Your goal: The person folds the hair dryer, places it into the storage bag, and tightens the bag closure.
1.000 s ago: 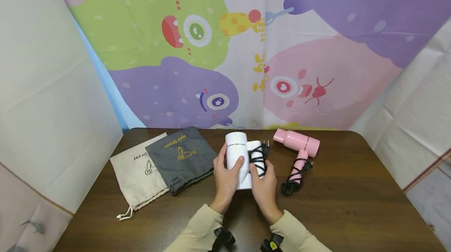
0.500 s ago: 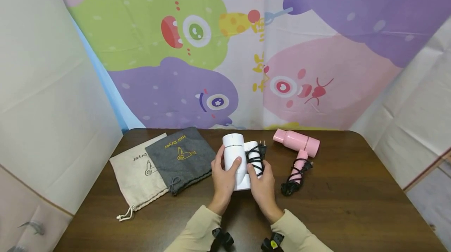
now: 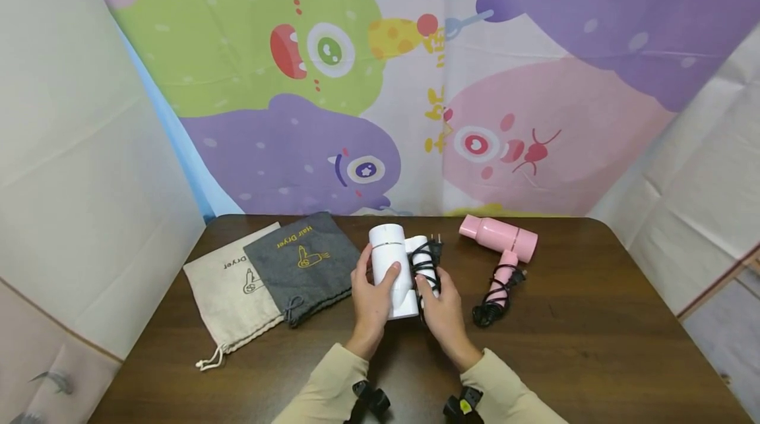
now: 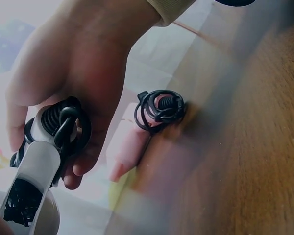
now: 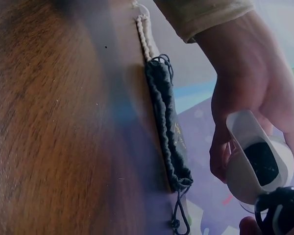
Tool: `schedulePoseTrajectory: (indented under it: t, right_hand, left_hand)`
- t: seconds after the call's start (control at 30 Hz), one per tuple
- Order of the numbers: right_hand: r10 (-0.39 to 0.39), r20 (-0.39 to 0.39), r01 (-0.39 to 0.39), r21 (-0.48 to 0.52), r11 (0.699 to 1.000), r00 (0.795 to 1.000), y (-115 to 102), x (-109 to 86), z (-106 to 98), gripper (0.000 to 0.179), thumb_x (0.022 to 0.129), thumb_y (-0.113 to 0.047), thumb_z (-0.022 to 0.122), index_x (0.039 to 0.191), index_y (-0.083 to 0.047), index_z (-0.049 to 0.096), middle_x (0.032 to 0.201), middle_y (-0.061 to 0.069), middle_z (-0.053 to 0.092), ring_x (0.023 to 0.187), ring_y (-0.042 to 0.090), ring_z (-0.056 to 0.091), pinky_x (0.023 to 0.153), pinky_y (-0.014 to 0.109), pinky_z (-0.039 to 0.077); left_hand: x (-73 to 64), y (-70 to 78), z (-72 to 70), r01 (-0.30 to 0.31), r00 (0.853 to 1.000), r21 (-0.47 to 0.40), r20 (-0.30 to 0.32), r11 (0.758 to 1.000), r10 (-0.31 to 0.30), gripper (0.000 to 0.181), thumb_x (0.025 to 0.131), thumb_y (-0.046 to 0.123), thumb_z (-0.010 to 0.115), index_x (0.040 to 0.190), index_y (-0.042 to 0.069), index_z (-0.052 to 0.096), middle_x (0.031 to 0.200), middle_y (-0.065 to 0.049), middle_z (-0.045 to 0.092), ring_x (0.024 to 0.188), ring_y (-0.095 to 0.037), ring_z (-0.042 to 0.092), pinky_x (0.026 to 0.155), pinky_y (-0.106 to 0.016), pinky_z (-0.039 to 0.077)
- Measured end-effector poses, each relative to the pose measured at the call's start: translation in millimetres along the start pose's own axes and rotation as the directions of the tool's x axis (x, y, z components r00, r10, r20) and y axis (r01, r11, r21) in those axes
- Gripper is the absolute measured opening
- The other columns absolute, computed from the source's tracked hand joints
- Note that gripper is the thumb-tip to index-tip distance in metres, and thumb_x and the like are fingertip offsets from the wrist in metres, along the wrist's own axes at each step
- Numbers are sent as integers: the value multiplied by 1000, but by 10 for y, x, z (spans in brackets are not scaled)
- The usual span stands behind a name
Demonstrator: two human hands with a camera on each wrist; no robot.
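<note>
A white folding hair dryer (image 3: 387, 266) is held up over the table in both hands, its handle folded alongside the barrel. My left hand (image 3: 371, 305) grips the barrel from the left, thumb across its front. On the other side, my right hand (image 3: 445, 308) holds the handle, which has a black cord (image 3: 423, 265) wound round it. The two-pin plug (image 3: 436, 249) sticks up at the handle's top. Seen from the left wrist, the dryer's flat nozzle (image 4: 45, 159) faces the camera beside the coiled cord (image 4: 71, 120). The right wrist view shows the nozzle opening (image 5: 262, 161) close up.
Left on the brown table (image 3: 564, 358), a dark grey drawstring bag (image 3: 332, 246) overlaps a cream one (image 3: 231, 305); both bear a hair dryer print. To the right lies a pink hair dryer (image 3: 501, 236), its handle wrapped in black cord. A cartoon curtain (image 3: 332, 167) hangs behind.
Both hands have shifted slightly left with the white hair dryer. The bags and the pink hair dryer stay where they were.
</note>
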State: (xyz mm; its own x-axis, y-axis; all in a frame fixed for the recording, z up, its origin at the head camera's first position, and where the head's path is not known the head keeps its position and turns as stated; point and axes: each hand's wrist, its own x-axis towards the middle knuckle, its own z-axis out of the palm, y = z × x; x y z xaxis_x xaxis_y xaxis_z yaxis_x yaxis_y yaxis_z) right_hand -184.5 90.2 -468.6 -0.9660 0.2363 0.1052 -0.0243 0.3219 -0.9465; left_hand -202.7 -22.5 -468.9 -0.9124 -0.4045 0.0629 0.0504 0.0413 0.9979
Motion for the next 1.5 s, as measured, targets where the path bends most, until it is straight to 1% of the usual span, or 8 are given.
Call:
schedulePoseTrajectory:
  t: [0.13, 0.27, 0.43, 0.53, 0.83, 1.1, 1.3, 1.5]
  right_hand:
    - [-8, 20, 8, 8, 1000, 1000, 0, 1, -25, 48, 96, -22, 59, 132, 9, 51, 110, 25, 66, 93, 28, 63, 80, 35, 51]
    - [-2, 33, 0, 64, 998, 999, 15, 23, -41, 46, 95, -19, 63, 130, 9, 55, 108, 25, 67, 87, 23, 64, 74, 27, 52]
    - [34, 49, -42, 169, 985, 998, 37, 42, -57, 45, 93, -17, 66, 127, 10, 57, 108, 28, 68, 86, 21, 67, 67, 21, 53]
    - [60, 52, -69, 193, 979, 997, 56, 49, -65, 46, 92, -18, 68, 127, 10, 57, 108, 29, 68, 86, 20, 67, 66, 21, 54]
    - [84, 62, -94, 174, 980, 995, 31, 50, -89, 55, 87, -21, 73, 130, 9, 54, 111, 29, 67, 86, 19, 68, 67, 24, 56]
    - [60, 36, -64, 126, 990, 998, 9, 72, -82, 50, 86, -16, 73, 126, 10, 57, 105, 28, 69, 81, 19, 68, 65, 23, 55]
    - [59, 16, -60, 93, 994, 998, 4, 87, -69, 46, 86, -13, 72, 123, 10, 59, 100, 27, 70, 77, 18, 67, 62, 22, 54]
    - [83, 27, -85, 130, 988, 996, -18, 115, -83, 44, 85, -11, 72, 121, 11, 59, 100, 28, 70, 75, 17, 67, 62, 23, 55]
  left_hand:
    - [3, -6, -19, 1, 1000, -26, -5, 1000, -1, 63, 84, 18, 76, 141, 16, 51, 121, -18, 51, 96, -25, 53, 81, -32, 44]
    - [11, -7, -21, -2, 1000, -45, -10, 999, 1, 63, 84, 17, 75, 142, 15, 50, 121, -18, 51, 98, -25, 52, 82, -32, 43]
    - [8, -14, -15, 5, 1000, -56, -16, 998, -6, 63, 83, 16, 76, 141, 14, 51, 121, -18, 50, 99, -25, 52, 82, -32, 44]
    - [7, -26, -3, 9, 1000, -60, -18, 998, -10, 63, 83, 16, 76, 141, 14, 51, 121, -18, 50, 98, -25, 53, 82, -32, 44]
    - [-3, -35, 25, 8, 999, -70, -42, 998, -11, 61, 84, 17, 76, 140, 16, 52, 119, -17, 51, 96, -23, 52, 81, -31, 43]
    - [-10, -15, 33, 13, 999, -66, -48, 998, -16, 61, 84, 16, 76, 140, 16, 52, 117, -16, 51, 95, -23, 52, 80, -31, 43]
    - [-19, -16, 25, 35, 999, -79, -30, 996, -37, 61, 85, 16, 74, 141, 16, 50, 120, -16, 49, 98, -24, 53, 81, -31, 44]
    - [-16, -14, 11, 49, 999, -56, 8, 997, -49, 62, 87, 18, 71, 144, 17, 46, 125, -18, 47, 102, -26, 53, 81, -31, 44]
